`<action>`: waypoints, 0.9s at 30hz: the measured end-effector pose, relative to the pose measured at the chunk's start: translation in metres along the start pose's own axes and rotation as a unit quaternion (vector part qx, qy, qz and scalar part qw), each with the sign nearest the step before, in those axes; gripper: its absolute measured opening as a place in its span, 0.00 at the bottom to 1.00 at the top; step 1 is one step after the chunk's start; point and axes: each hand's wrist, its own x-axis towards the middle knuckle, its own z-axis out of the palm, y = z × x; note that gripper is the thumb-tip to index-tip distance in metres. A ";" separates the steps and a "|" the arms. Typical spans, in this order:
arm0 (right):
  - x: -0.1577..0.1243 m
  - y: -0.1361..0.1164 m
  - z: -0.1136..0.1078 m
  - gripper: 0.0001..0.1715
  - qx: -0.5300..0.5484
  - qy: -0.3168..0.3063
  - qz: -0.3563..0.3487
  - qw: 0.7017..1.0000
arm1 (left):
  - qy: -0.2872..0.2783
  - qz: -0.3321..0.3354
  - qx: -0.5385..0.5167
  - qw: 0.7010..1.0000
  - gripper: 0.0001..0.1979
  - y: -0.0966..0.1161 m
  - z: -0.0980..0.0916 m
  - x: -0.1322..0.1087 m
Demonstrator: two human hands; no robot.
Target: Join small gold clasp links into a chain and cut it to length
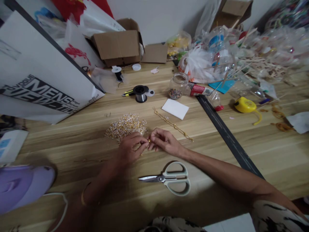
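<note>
My left hand (132, 146) and my right hand (165, 141) meet over the table, fingertips pinched together. A small gold piece (149, 140) shows between the fingertips of both hands; it is too small to tell its exact kind. Just behind my left hand lies a pile of small gold and silver pieces (126, 125), partly hidden by the hand. Stretched out behind my right hand is a gold beaded chain (172, 125). Scissors with pale handles (177, 178) lie in front of my hands, blades pointing left.
Behind are a spool of wire (140, 94), a white pad (175, 108) and a jar of beads (177, 86). A dark strip (224, 132) crosses the right side, near a yellow tape measure (245, 105). Left stand a white bag (43, 74) and a purple iron-like object (26, 187).
</note>
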 end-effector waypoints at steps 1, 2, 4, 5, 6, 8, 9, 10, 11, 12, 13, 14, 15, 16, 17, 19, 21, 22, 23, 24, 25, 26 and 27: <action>0.000 0.000 0.001 0.18 0.000 0.003 0.001 1.000 | 0.003 0.006 -0.002 1.000 0.05 0.001 0.000 0.000; -0.001 0.000 0.002 0.18 -0.001 0.006 0.002 1.000 | 0.007 0.009 -0.008 1.000 0.05 0.001 0.000 0.000; 0.000 0.001 0.003 0.19 0.004 0.007 0.008 1.000 | 0.017 0.005 -0.024 1.000 0.05 0.002 0.000 0.001; 0.000 0.001 0.003 0.19 0.012 0.005 0.014 1.000 | 0.024 -0.002 -0.032 0.999 0.05 0.003 0.000 0.001; 0.000 0.002 0.003 0.20 0.024 0.002 0.023 0.999 | 0.029 -0.010 -0.040 0.999 0.05 0.003 0.000 0.002; 0.001 0.003 0.003 0.21 0.049 -0.007 0.045 0.998 | 0.040 -0.037 -0.055 0.997 0.04 0.003 0.001 0.002; 0.001 0.004 0.003 0.22 0.060 -0.012 0.054 0.997 | 0.048 -0.056 -0.066 0.995 0.03 0.003 0.002 0.001; 0.002 0.004 0.003 0.22 0.069 -0.016 0.063 0.996 | 0.056 -0.080 -0.080 0.992 0.02 0.003 0.003 0.001; 0.002 0.005 0.003 0.22 0.076 -0.019 0.069 0.995 | 0.061 -0.107 -0.098 0.987 0.02 0.003 0.005 0.000; 0.002 0.005 0.002 0.22 0.082 -0.021 0.074 0.994 | 0.064 -0.135 -0.119 0.982 0.05 0.002 0.007 0.000; 0.003 0.005 0.002 0.22 0.089 -0.019 0.079 0.993 | 0.066 -0.160 -0.140 0.975 0.07 0.002 0.009 -0.001; 0.003 0.005 0.001 0.22 0.096 -0.016 0.083 0.992 | 0.068 -0.179 -0.161 0.968 0.09 0.001 0.011 -0.002; 0.004 0.005 0.001 0.22 0.105 -0.011 0.089 0.990 | 0.070 -0.194 -0.178 0.962 0.10 0.000 0.013 -0.002; 0.004 0.006 0.000 0.22 0.114 -0.005 0.094 0.989 | 0.074 -0.205 -0.191 0.957 0.11 -0.001 0.014 -0.003; 0.005 0.007 0.000 0.21 0.124 0.001 0.100 0.987 | 0.084 -0.212 -0.200 0.953 0.11 -0.002 0.015 -0.003; 0.006 0.008 -0.001 0.21 0.144 0.011 0.111 0.983 | 0.109 -0.222 -0.204 0.947 0.10 -0.004 0.016 -0.004; 0.007 0.009 -0.003 0.21 0.157 0.019 0.117 0.980 | 0.120 -0.221 -0.183 0.950 0.07 -0.005 0.014 -0.004; 0.007 0.010 -0.003 0.21 0.161 0.022 0.118 0.980 | 0.114 -0.217 -0.167 0.955 0.07 -0.004 0.013 -0.004; 0.008 0.010 -0.003 0.21 0.163 0.025 0.117 0.979 | 0.099 -0.209 -0.151 0.961 0.08 -0.004 0.012 -0.004; 0.008 0.010 -0.003 0.21 0.164 0.029 0.115 0.979 | 0.078 -0.201 -0.139 0.966 0.10 -0.003 0.012 -0.004; 0.008 0.011 -0.003 0.21 0.164 0.032 0.112 0.980 | 0.057 -0.194 -0.133 0.970 0.10 -0.002 0.012 -0.004; 0.008 0.011 -0.003 0.21 0.163 0.036 0.108 0.980 | 0.040 -0.189 -0.133 0.972 0.10 -0.001 0.013 -0.005; 0.008 0.011 -0.003 0.21 0.162 0.040 0.105 0.980 | 0.031 -0.186 -0.136 0.972 0.09 -0.001 0.015 -0.005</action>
